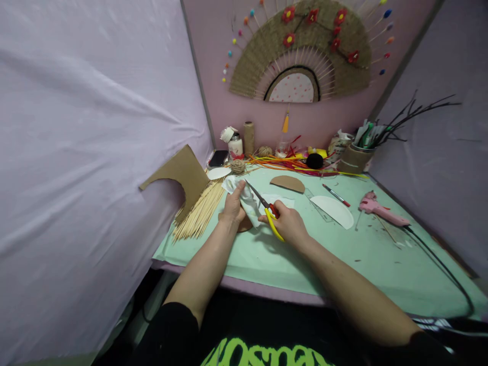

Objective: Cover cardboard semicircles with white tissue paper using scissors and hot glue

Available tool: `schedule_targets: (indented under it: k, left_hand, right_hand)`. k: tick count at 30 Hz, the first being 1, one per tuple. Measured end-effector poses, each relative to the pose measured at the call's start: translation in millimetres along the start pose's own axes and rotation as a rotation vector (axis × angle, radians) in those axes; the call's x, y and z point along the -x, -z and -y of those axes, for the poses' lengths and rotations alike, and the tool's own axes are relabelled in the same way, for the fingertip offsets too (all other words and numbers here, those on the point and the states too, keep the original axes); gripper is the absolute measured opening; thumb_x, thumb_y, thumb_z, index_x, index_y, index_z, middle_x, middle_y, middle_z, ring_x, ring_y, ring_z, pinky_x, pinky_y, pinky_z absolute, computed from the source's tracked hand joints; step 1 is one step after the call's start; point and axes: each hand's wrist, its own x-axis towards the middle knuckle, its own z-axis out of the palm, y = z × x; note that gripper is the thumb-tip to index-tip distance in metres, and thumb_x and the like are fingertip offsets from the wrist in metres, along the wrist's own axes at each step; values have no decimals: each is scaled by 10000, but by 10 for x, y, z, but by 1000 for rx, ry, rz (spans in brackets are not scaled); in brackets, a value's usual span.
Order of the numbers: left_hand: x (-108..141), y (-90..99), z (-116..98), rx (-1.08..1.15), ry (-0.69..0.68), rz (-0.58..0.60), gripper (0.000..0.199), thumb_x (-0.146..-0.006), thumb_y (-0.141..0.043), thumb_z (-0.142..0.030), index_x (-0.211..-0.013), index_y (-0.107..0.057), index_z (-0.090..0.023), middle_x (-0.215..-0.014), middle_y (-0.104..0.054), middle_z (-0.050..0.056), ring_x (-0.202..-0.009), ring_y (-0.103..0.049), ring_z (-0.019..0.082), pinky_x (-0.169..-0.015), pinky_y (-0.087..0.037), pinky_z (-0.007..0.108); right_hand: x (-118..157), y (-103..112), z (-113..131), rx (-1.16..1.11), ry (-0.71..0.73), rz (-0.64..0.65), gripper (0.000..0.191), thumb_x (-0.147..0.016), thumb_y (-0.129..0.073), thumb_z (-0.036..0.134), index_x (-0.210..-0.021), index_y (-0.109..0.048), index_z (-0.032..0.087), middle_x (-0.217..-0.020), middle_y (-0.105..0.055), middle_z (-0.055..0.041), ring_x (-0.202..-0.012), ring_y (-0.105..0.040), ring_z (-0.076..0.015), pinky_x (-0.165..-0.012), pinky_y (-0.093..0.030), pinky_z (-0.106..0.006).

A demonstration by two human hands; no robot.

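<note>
My left hand point(233, 204) is closed on a crumpled piece of white fabric or paper point(249, 203), held up above the table. In my right hand point(287, 223) is a pair of scissors point(271, 216) with yellow and red handles, its blades angled toward the white piece. Whether the blades are touching it I cannot tell. Under my left hand a brown rounded piece point(245, 224) shows partly. Another white piece point(282, 201) lies flat behind the scissors. Beyond it is a cardboard half circle point(287, 183), with a white half circle point(333, 211) to the right.
A bundle of thin sticks point(200, 213) and a cut cardboard sheet point(186, 175) are at the left. A pink glue gun point(383, 209) with a cord and a pen point(336, 195) lie at the right. Twine point(238, 166), colored pipe cleaners point(274, 163) and a pot of twigs point(356, 157) line the back.
</note>
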Motion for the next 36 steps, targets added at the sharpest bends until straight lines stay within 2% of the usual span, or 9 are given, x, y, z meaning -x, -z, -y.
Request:
schedule_targets:
  k: [3,9,18,28,36]
  left_hand:
    - [17,-13,6,-12,-30,9,332,-586,-864,-242,-791,-618,-155,-585,-633,-37,-472,-590,98,-539,-490,229]
    - [42,-24,4,-12,-25,19,333,-577,-856,-263,-760,-598,-157,-567,-622,-35,-461,-575,96,-511,-473,224]
    - [75,-44,52,-59,-68,45,302,-597,-837,-238,-782,-613,-156,-573,-629,-40,-459,-569,99,-520,-464,231]
    - [124,-90,52,-37,-59,69,265,-632,-815,-174,-838,-651,-146,-659,-683,-13,-597,-651,128,-682,-528,257]
    - [128,-96,40,-51,-53,47,266,-613,-831,-197,-795,-645,-141,-637,-671,-17,-544,-619,117,-619,-509,249]
  right_hand:
    - [-2,-3,2,6,-10,20,367,-795,-587,579,-731,-433,252,-602,-516,27,-543,-416,-157,-519,-209,-252]
    - [-11,-4,0,45,-52,45,370,-775,-615,582,-774,-437,258,-632,-541,23,-554,-436,-162,-516,-216,-247]
    - [-16,23,29,69,-92,83,388,-784,-595,613,-833,-438,261,-689,-578,7,-609,-501,-184,-535,-231,-249]
    - [-19,23,7,30,-57,49,361,-793,-599,576,-777,-427,258,-640,-540,17,-570,-456,-175,-521,-223,-253]
    - [-9,33,0,-26,-28,30,372,-808,-568,570,-720,-391,254,-587,-479,37,-537,-401,-159,-520,-221,-254]
